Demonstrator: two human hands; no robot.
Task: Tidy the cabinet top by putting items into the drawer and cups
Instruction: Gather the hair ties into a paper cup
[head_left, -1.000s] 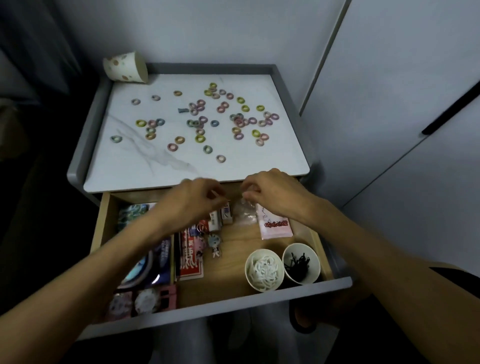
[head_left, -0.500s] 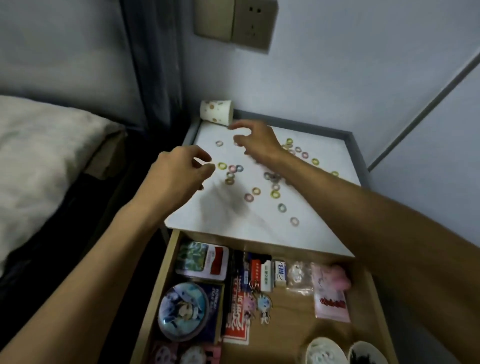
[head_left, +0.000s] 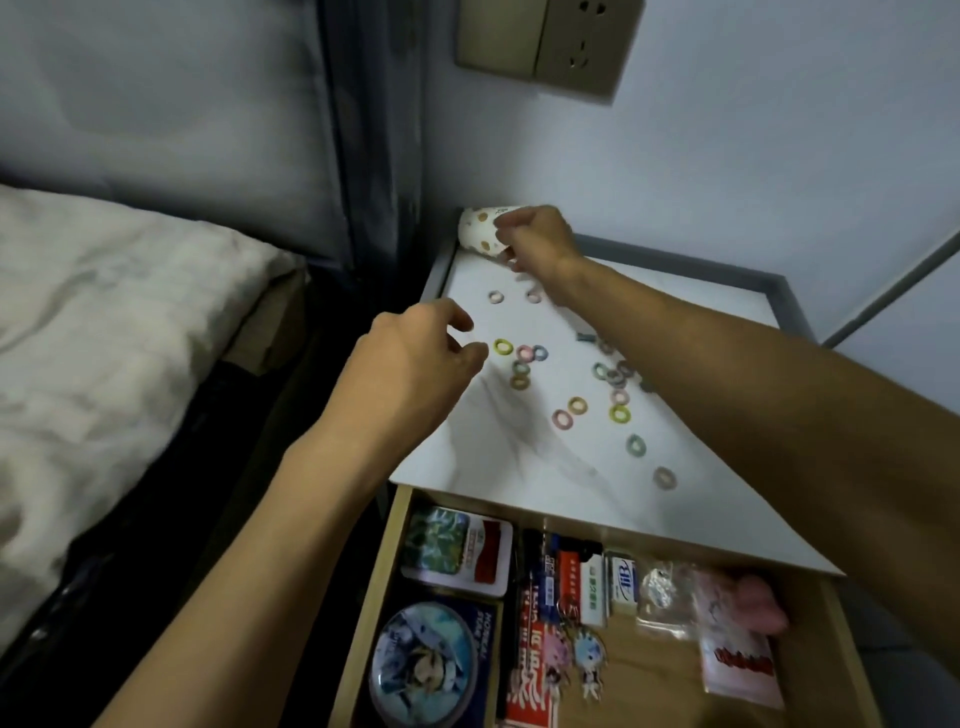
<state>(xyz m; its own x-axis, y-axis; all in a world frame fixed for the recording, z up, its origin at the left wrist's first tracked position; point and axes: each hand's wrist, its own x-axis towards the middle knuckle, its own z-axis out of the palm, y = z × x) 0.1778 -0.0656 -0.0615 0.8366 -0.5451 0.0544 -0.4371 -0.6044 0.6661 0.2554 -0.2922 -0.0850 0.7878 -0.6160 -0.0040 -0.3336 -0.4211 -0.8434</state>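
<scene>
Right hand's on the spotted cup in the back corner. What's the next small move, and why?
Probably stand the paper cup upright nearer the rings. It lies on its side in the far-left corner, the right hand gripping its rim; rings lie loose across the cabinet top, and the left hand hovers empty beside them.

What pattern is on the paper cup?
The cup is white with orange-tan dots, shown in the head view.

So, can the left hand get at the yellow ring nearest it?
Probably yes: the left hand hovers just beside the yellow ring, with bare top between them; the right hand is away, gripping the cup.
</scene>
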